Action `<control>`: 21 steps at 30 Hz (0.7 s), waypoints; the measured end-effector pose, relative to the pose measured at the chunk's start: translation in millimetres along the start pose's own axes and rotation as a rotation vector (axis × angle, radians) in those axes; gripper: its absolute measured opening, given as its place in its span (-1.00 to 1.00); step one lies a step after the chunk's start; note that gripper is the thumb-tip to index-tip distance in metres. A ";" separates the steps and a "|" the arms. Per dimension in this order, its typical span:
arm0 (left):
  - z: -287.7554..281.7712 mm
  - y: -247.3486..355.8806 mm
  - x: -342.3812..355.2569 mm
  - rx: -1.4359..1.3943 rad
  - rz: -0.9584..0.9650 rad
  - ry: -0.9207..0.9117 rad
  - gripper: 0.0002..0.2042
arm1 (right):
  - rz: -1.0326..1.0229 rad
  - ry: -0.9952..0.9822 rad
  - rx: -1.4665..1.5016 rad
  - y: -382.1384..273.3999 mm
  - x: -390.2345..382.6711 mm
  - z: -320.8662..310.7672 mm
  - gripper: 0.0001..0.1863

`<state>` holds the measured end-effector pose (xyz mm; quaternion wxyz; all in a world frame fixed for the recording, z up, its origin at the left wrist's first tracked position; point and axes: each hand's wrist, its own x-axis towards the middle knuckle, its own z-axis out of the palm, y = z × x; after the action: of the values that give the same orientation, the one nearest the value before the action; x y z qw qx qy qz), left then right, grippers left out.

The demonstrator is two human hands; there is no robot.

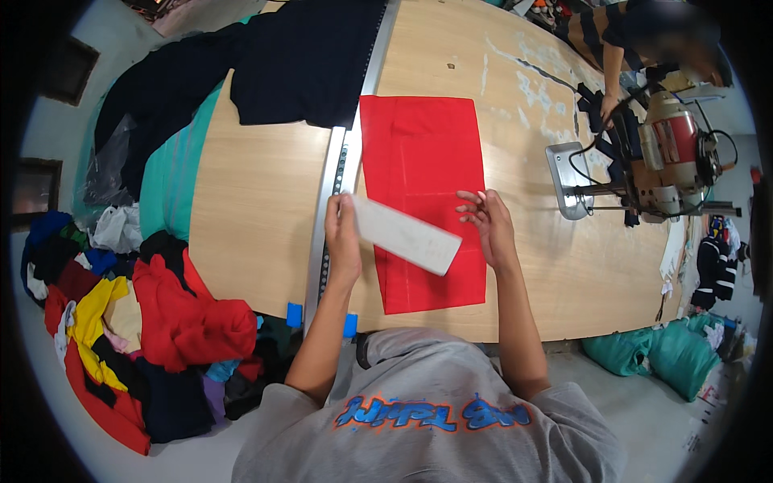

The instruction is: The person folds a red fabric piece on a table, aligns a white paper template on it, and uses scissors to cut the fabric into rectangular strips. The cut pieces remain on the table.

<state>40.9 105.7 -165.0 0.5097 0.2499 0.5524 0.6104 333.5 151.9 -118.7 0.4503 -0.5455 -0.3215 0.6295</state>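
Observation:
A folded red cloth (423,137), marked with faint pale lines, lies on the wooden table beside a long metal rail (326,201). Over the cloth, my left hand (344,237) grips one end of a white rectangular board (407,235), which slants down toward the right. My right hand (493,225) is at the cloth's right side, apart from the board, with a small white piece (481,195) between its fingertips and its other fingers spread.
Dark fabric (294,64) lies at the back left. Piled colourful clothes (185,322) are at the left. A cutting machine (672,141) stands at the right near another person's hand (609,105). Teal bundles (676,362) sit below the table's right side.

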 end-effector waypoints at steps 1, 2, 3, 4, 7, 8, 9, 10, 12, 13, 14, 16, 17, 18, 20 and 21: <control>13.1 -4.3 14.4 0.027 0.023 -0.032 -0.70 | -0.017 0.001 0.107 -6.6 -1.3 3.1 -0.61; 24.9 -8.8 27.2 0.007 0.010 -0.085 -0.69 | -0.092 0.038 0.060 -5.4 4.8 -1.1 -0.61; 43.7 0.9 36.9 0.087 -0.014 -0.091 -0.65 | -0.165 0.074 0.011 -2.8 11.6 -6.4 -0.61; 53.9 -4.5 50.7 0.159 -0.016 -0.137 -0.62 | -0.237 0.108 -0.039 -1.0 18.0 -12.6 -0.61; 78.9 -11.1 87.8 0.293 0.042 -0.171 -0.63 | -0.283 0.204 -0.254 -19.7 49.8 -8.3 -0.64; 88.3 -6.6 97.5 0.319 0.027 -0.218 -0.63 | -0.281 0.245 -0.303 -18.7 64.3 -17.1 -0.67; 93.9 -5.5 106.4 0.349 0.012 -0.257 -0.64 | -0.278 0.256 -0.264 -21.7 78.2 -20.8 -0.67; 100.8 -9.3 117.6 0.344 0.005 -0.242 -0.62 | -0.275 0.267 -0.225 -24.6 93.0 -24.3 -0.67; 109.0 1.0 141.9 0.546 -0.045 -0.303 -0.57 | -0.260 0.339 -0.215 -29.3 120.6 -32.0 -0.67; 114.5 7.3 154.2 0.646 -0.070 -0.334 -0.54 | -0.235 0.348 -0.228 -29.5 132.4 -34.7 -0.67; 120.6 9.3 166.3 0.673 -0.051 -0.347 -0.53 | -0.209 0.353 -0.242 -29.2 143.6 -37.1 -0.67; 125.9 -8.4 196.5 0.687 0.015 -0.361 -0.52 | -0.186 0.381 -0.308 -24.4 165.0 -39.1 -0.64; 128.8 -18.9 210.9 0.692 0.048 -0.372 -0.51 | -0.215 0.377 -0.355 -19.1 177.8 -37.5 -0.63; 131.1 -25.9 222.1 0.749 0.075 -0.364 -0.50 | -0.247 0.371 -0.401 -13.1 192.1 -34.5 -0.63; 132.5 -44.0 244.0 0.851 0.152 -0.381 -0.49 | -0.388 0.426 -0.683 4.5 226.7 -37.4 -0.67; 137.4 -45.0 247.6 0.901 0.189 -0.396 -0.49 | -0.413 0.424 -0.722 9.3 236.6 -38.3 -0.70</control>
<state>87.8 379.9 -234.3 0.3888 0.6052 0.6286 0.2957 369.0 362.1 -228.6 0.4033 -0.7085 -0.5228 0.2492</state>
